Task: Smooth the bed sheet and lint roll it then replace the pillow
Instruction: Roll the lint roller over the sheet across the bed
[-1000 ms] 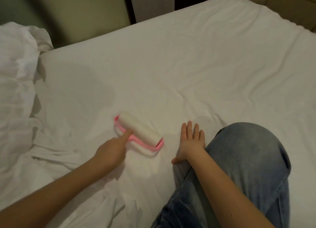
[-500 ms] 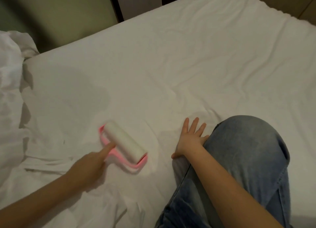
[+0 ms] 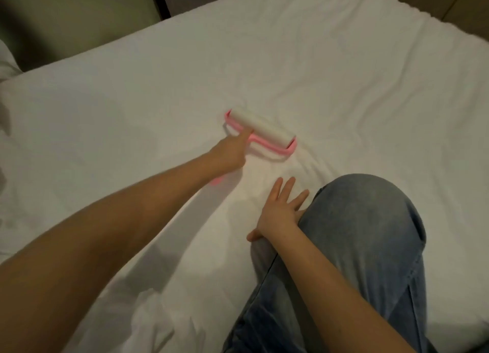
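A pink lint roller (image 3: 264, 129) with a white roll lies on the white bed sheet (image 3: 132, 109) near the middle of the bed. My left hand (image 3: 229, 154) grips its pink handle, index finger stretched along the frame toward the roll; the handle's end shows pink under my wrist. My right hand (image 3: 277, 212) rests flat on the sheet with fingers spread, just beside my knee and below the roller. Small creases fan out in the sheet between the roller and my right hand. No pillow shows clearly in view.
My bent knee in blue jeans (image 3: 365, 233) rests on the bed at the lower right. Crumpled white bedding (image 3: 6, 61) lies at the far left edge. The bed's far edge meets a greenish wall (image 3: 79, 16) and a dark gap (image 3: 158, 3).
My left hand has pushed the roller away from me across the sheet, arm now stretched out. My right hand stayed flat by the knee, fingers spreading a little.
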A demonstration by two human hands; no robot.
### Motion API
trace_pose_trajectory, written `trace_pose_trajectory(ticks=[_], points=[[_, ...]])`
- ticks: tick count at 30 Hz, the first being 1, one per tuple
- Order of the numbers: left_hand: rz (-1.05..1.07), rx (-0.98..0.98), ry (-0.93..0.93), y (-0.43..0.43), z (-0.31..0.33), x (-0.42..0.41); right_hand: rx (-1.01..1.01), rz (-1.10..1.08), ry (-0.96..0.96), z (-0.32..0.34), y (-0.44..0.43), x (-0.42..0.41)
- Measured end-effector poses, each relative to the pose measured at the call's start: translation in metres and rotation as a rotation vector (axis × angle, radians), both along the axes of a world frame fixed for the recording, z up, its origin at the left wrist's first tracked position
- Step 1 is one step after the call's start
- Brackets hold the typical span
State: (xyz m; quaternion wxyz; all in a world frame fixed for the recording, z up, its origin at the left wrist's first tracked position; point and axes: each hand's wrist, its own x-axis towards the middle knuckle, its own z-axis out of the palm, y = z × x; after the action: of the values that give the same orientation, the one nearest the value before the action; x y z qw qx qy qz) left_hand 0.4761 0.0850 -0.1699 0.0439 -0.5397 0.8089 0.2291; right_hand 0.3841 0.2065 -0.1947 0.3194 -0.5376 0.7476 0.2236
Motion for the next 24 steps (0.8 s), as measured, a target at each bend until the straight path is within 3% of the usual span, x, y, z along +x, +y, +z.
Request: trace_pose_trajectory(ticks=[4, 7, 13, 17, 20, 24], points=[[-0.04, 0.003, -0.153, 0.061, 0.003, 0.082, 0.009, -0.02, -0.036, -0.005, -0.004, 0.005], [-0.078, 0.009, -0.314, 0.06, 0.017, 0.095, -0.001, -0.014, -0.054, -0.005, -0.002, 0.005], [-0.079, -0.036, -0.084, -0.008, 0.017, -0.02, 0.005, 0.003, -0.047, -0.004, 0.0, 0.006], [-0.101, 0.053, 0.048, -0.029, 0.011, -0.074, 0.022, 0.034, -0.045, 0.0, 0.002, 0.004], [-0.157, 0.02, 0.022, -0.009, 0.014, -0.039, -0.046, 0.148, 0.054, 0.014, 0.006, -0.002], [-0.12, -0.05, -0.08, 0.037, 0.006, 0.047, -0.33, 0.262, 0.142, 0.054, -0.006, -0.046]])
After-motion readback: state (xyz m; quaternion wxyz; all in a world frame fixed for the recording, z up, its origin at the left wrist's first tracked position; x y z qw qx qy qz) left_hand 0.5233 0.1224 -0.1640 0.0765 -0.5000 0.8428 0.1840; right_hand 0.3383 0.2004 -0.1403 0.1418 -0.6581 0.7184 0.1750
